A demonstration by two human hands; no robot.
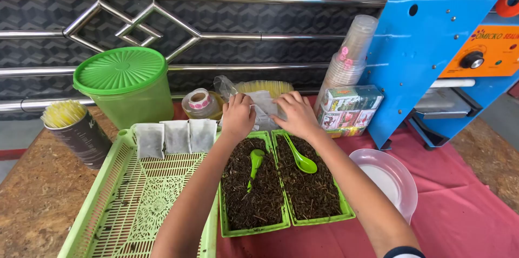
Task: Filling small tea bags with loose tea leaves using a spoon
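My left hand (pixel 238 116) and my right hand (pixel 294 115) both grip a white paper filter bag (pixel 263 108) from a small stack, held just beyond two green trays of dark loose tea. The left tea tray (pixel 223 220) has a green spoon (pixel 254 162) stuck in the leaves. In the right tea tray (pixel 346 212) a second green spoon (pixel 300 158) lies on the leaves. Three filled white bags (pixel 177 137) lean in a row at the far end of a green slotted basket (pixel 97 204).
A green lidded tub (pixel 125 84), a dark cup of yellow straws (pixel 75 128) and a tape roll (pixel 199 101) stand at the back. A stack of clear cups (pixel 348 52), a carton pack (pixel 350 109), a clear lid (pixel 386 179) and a blue sealing machine (pixel 432 47) are at right.
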